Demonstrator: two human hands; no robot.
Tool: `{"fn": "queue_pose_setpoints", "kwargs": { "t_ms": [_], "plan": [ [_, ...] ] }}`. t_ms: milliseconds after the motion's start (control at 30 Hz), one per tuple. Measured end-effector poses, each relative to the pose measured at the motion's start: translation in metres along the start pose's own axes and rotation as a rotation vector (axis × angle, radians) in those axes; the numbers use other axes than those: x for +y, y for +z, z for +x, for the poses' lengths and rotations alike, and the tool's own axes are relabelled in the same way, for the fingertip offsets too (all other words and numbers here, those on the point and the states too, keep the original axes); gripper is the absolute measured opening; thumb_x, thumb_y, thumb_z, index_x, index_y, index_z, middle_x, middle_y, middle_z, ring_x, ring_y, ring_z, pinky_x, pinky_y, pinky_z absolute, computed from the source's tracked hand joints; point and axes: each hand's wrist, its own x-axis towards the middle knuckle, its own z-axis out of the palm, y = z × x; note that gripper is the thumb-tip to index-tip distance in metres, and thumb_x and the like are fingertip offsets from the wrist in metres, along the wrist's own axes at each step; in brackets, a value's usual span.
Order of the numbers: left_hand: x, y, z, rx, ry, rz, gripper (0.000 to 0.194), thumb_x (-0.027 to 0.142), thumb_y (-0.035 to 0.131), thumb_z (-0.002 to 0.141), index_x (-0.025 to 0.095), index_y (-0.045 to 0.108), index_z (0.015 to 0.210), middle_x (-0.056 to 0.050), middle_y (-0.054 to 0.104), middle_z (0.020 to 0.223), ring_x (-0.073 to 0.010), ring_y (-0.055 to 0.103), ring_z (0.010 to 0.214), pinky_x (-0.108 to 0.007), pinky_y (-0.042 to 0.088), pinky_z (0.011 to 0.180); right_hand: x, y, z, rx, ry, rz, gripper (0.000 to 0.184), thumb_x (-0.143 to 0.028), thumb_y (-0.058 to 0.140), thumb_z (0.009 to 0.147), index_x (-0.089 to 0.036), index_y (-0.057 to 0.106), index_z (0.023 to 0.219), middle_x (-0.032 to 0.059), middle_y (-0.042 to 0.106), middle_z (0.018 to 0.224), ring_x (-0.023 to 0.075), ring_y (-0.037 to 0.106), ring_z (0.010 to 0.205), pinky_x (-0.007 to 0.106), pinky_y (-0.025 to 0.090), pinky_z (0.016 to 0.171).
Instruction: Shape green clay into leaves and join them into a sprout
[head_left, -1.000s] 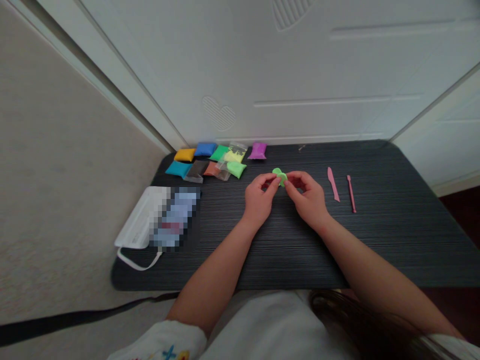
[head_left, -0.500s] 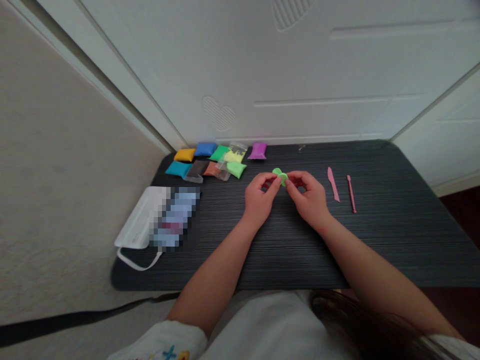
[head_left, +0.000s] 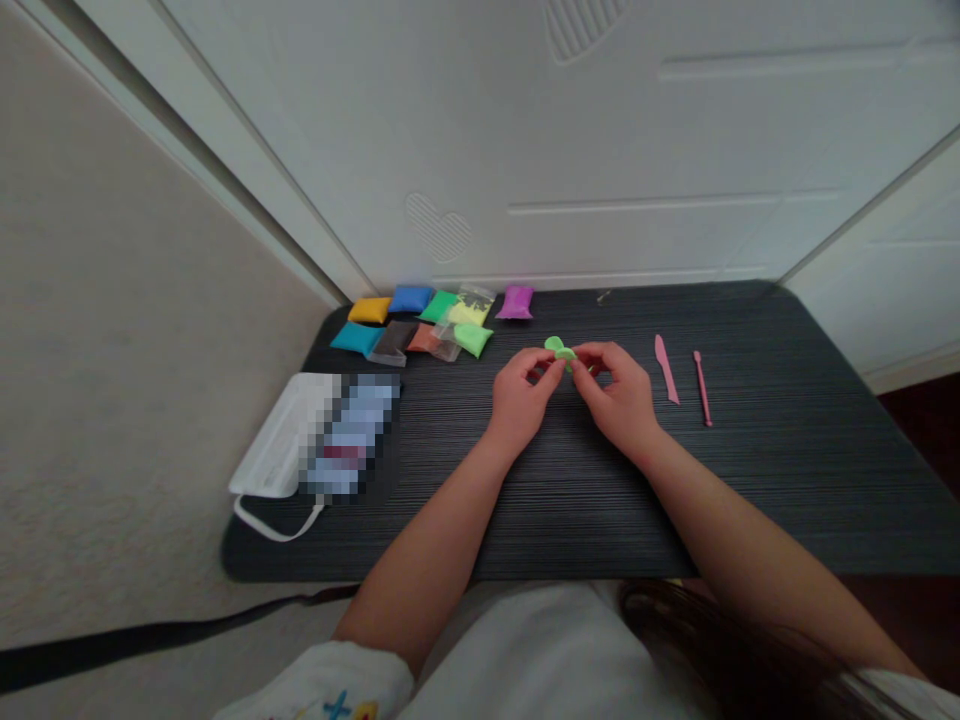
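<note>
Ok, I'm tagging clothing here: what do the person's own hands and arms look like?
Left hand and right hand are bare, no gloves, watch or bracelet showing. The short left sleeve is white with a blue cross-like shape and yellow patch; the right sleeve is white.

On the side toward the pink knife [head_left: 666, 369], the lobe of your green clay piece [head_left: 554, 344] now shows narrower and more tilted than the rounder face seen before.
</note>
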Motion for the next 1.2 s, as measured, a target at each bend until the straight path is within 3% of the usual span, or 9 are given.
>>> {"fn": "queue_pose_setpoints", "kwargs": {
  "t_ms": [400, 733, 833, 1000, 1200],
  "plan": [
    [0.001, -0.001, 0.0, -0.033, 0.046, 0.066, 0.019, 0.032, 0.05, 0.078, 0.017, 0.06, 0.084, -0.003, 0.06, 0.083, -0.0113, 0.055, 0.075, -0.023, 0.043, 0.068, 0.0, -0.001, 0.0, -0.003, 0.012, 0.016, 0.016, -0.026, 0.048, 0.079, -0.018, 0.057, 0.091, 0.0023, 0.059, 0.08, 0.0124, 0.053, 0.07, 0.027, 0.043, 0.065],
    [0.001, -0.002, 0.001, -0.067, 0.007, 0.081, 0.019, 0.033, 0.051, 0.077, 0.018, 0.061, 0.083, -0.002, 0.062, 0.084, -0.0119, 0.055, 0.075, -0.024, 0.042, 0.069, 0.001, 0.001, 0.001, -0.009, 0.058, 0.035, 0.018, -0.029, 0.048, 0.079, -0.019, 0.057, 0.092, 0.0025, 0.059, 0.081, 0.0133, 0.054, 0.07, 0.028, 0.044, 0.066],
    [-0.002, -0.005, 0.004, -0.023, -0.046, 0.053, 0.019, 0.033, 0.052, 0.075, 0.018, 0.061, 0.082, -0.002, 0.062, 0.081, -0.0121, 0.055, 0.073, -0.024, 0.042, 0.068, 0.005, -0.002, 0.004, -0.021, 0.089, 0.058, 0.02, -0.03, 0.047, 0.08, -0.019, 0.057, 0.094, 0.0029, 0.061, 0.085, 0.0137, 0.055, 0.074, 0.028, 0.044, 0.069],
    [-0.008, -0.011, 0.011, 0.09, -0.226, -0.18, 0.021, 0.035, 0.055, 0.072, 0.016, 0.058, 0.081, 0.0, 0.06, 0.075, -0.0113, 0.054, 0.068, -0.023, 0.041, 0.066, 0.026, -0.009, 0.015, 0.076, 0.197, 0.031, 0.028, -0.033, 0.039, 0.083, -0.02, 0.056, 0.101, 0.0056, 0.06, 0.097, 0.0166, 0.056, 0.087, 0.032, 0.043, 0.077],
    [-0.013, -0.015, 0.015, 0.102, -0.279, -0.292, 0.022, 0.036, 0.054, 0.071, 0.015, 0.057, 0.074, 0.001, 0.055, 0.064, -0.0094, 0.048, 0.058, -0.021, 0.037, 0.058, 0.047, -0.004, 0.016, -0.165, 0.171, -0.253, 0.021, -0.028, 0.047, 0.076, -0.018, 0.062, 0.087, 0.0069, 0.061, 0.09, 0.02, 0.054, 0.088, 0.036, 0.04, 0.082]
  ]
}}
